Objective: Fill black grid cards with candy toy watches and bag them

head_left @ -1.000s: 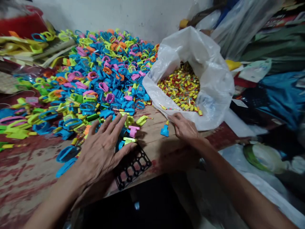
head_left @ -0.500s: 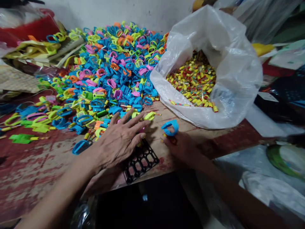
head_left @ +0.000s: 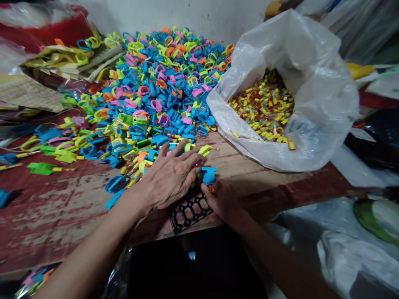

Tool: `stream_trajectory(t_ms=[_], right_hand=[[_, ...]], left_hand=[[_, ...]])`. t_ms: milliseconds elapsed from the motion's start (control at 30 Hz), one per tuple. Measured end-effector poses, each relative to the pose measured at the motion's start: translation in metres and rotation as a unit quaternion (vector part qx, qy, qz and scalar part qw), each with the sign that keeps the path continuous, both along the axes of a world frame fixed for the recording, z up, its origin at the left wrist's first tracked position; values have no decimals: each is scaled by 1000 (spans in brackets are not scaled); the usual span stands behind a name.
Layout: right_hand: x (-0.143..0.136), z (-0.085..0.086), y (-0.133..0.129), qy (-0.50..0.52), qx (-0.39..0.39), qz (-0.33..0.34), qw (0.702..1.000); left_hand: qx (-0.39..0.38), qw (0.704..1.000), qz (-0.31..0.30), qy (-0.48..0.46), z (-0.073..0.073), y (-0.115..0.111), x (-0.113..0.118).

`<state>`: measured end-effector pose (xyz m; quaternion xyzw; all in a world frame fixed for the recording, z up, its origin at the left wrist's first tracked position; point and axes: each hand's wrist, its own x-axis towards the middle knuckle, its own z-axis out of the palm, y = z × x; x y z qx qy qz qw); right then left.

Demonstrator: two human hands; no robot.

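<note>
My left hand (head_left: pixel 173 176) reaches over the near edge of the pile of plastic toy watches (head_left: pixel 156 99), its fingers stretched out and slightly apart. What lies under its palm is hidden. Partly below that hand is a black plastic rack (head_left: pixel 190 212) with rows of oval openings. Close to the left fingertips, my right hand (head_left: pixel 222 201) is closed on a blue toy watch (head_left: pixel 208 176). A small red and yellow piece (head_left: pixel 212 189) shows at the right fingertips, beneath the blue toy watch.
A white plastic bag (head_left: pixel 324 104) at the right holds many small yellow and red tubes (head_left: pixel 264 110). Yellow wrappings (head_left: pixel 59 62) and a red tub (head_left: pixel 65 31) stand at the back left. The worn wooden table (head_left: pixel 77 216) ends just in front of the rack.
My right hand has moved left with the blue toy watch, up to the left fingertips. The watch has turned. The whole view has shifted slightly, and the left hand stays over the rack.
</note>
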<state>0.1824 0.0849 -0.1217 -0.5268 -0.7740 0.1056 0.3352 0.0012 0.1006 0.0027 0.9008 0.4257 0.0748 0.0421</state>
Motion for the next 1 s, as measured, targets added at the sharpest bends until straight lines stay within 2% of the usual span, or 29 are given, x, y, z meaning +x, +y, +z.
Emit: stream_trajectory(t_ms=[100,267,400,567,667,867,1000], right_hand=[[-7,1,-4,-53,-5,-12,999],[-14,0,-6,-79,3,-36,996],[-11,-3,-3,-64,20,-27,997],[-5,-3,0,-6,53,52,997],[-5,-4,-2,37,69,59,995],[-8,-3,-2,87,34,53,994],[-12,2,2,62,-3,60,996]], left_hand=[[4,1000,-7,-9,-2,0,-1],[0,1000,-7,-23,0,-1,2],[3,1000,10,-28,0,0,5],[1,999,18,-29,-3,2,4],[-10,999,12,-28,-3,2,3],[-15,999,22,-22,-4,2,4],[-15,1000,27,-8,-6,2,4]])
